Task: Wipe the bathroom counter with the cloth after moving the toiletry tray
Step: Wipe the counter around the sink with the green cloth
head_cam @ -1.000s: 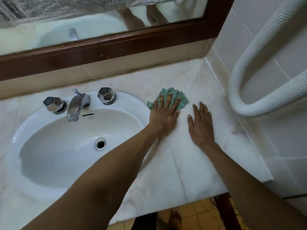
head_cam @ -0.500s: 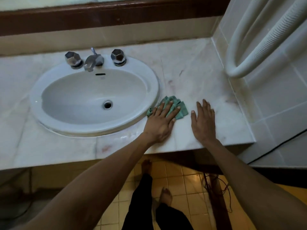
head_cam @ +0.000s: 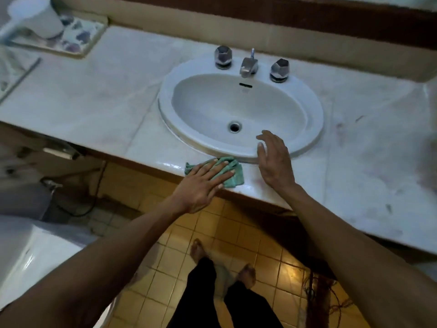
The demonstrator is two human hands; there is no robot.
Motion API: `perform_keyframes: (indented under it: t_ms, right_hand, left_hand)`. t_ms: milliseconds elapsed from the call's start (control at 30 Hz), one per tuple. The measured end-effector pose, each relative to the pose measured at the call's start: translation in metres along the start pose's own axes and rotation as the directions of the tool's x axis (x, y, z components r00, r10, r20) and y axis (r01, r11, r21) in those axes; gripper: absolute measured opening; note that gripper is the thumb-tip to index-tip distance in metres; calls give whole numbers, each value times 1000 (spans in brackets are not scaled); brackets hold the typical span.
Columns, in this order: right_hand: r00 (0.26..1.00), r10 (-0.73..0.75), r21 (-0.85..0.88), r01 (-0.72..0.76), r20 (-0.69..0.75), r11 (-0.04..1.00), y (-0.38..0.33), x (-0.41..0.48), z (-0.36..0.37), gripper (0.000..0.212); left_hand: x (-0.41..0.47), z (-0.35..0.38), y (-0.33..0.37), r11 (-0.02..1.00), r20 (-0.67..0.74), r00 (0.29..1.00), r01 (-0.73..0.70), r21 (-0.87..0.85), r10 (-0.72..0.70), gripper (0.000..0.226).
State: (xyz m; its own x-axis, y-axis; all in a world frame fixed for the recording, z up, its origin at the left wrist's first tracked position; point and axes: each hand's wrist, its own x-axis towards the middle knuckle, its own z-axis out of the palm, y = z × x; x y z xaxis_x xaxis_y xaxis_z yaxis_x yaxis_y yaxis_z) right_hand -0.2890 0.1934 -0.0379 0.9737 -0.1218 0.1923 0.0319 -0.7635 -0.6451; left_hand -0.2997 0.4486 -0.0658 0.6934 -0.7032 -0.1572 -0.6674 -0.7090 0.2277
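My left hand (head_cam: pixel 203 183) lies flat on a folded green cloth (head_cam: pixel 233 177), pressing it onto the front strip of the pale marble counter (head_cam: pixel 94 98), just before the sink. My right hand (head_cam: pixel 274 159) hovers beside it with fingers spread, over the sink's front rim, holding nothing. The toiletry tray (head_cam: pixel 78 40), patterned with a cream rim, sits at the counter's far left corner with a white cup (head_cam: pixel 40 17) standing on it.
A white oval sink (head_cam: pixel 314 110) with a chrome tap (head_cam: pixel 248 65) and two chrome knobs fills the counter's middle. A dark wooden mirror frame (head_cam: pixel 307 17) runs along the back wall. A white toilet (head_cam: pixel 35 256) stands low at left. Below are yellow floor tiles and my feet.
My left hand has slid the cloth leftward from the counter right of the sink to the front strip before the sink. My right hand lifted off the counter. The view swung left, revealing the tray.
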Motion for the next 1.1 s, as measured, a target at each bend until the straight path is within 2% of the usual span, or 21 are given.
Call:
perform_keyframes:
  t_ms: [100,200,300,367,433,467,500,533,600,667,733,800,900,967,1033,1067,1100]
  right_hand:
    - [985,-26,7,25,169,1000,-40,12,37,32]
    - [939,9,-7,-7,343,1000,-72,25,70,43]
    - [916,-25,-65,55,400,996,-102,42,96,48]
    - [907,-48,-103,100,418,990,-117,54,111,49]
    - [901,-43,-103,97,433,990,-127,70,130,50]
    - [900,-35,-87,81,435,993,-133,78,139,50]
    - [902,-31,-67,66,431,996,-138,87,150,49]
    - [908,-35,-46,60,417,997,-145,96,160,48]
    - [922,-64,-47,88,383,995,-160,114,178,46]
    - [935,-87,-132,140,344,981,-177,134,194,52]
    - [942,-136,-226,210,306,951,-190,152,207,56]
    - [934,-167,-286,262,316,922,-201,166,221,56]
    - [901,-187,-358,336,392,871,-210,181,243,58]
    - [886,-192,-393,369,421,843,-212,189,256,59]
    - [884,-171,-424,369,435,827,-211,195,266,63]
    - [883,-160,-439,368,441,820,-212,200,271,65]
    - [884,-149,-453,363,442,814,-214,206,277,66]
  left_hand:
    - [-37,-9,-61,979,-60,978,198,-37,-200,51]
    - [-60,-20,-121,910,-83,909,397,-116,-408,51]
    - [-62,-29,-171,854,-96,851,503,-133,-516,52]
    - [-48,-32,-184,770,-119,765,607,-197,-633,53]
    - [-28,-29,-174,662,-151,648,702,-261,-746,55]
    - [-21,-25,-162,635,-166,615,719,-283,-771,55]
    - [-17,-20,-149,644,-171,624,709,-287,-762,55]
    - [-18,-15,-140,688,-172,670,669,-281,-722,55]
    - [-34,-13,-142,809,-159,803,527,-260,-574,53]
    - [-54,-20,-174,917,-145,912,358,-175,-384,52]
    - [-70,-26,-218,951,-161,938,292,-103,-306,52]
    - [-82,-34,-272,902,-178,885,413,-127,-431,53]
    - [-95,-52,-344,745,-166,727,640,-187,-666,57]
    - [-84,-60,-359,618,-155,599,747,-246,-786,56]
    - [-63,-62,-343,500,-159,475,810,-308,-866,55]
    - [-56,-59,-333,486,-167,457,816,-312,-874,55]
    - [-54,-57,-324,519,-175,489,802,-294,-854,55]
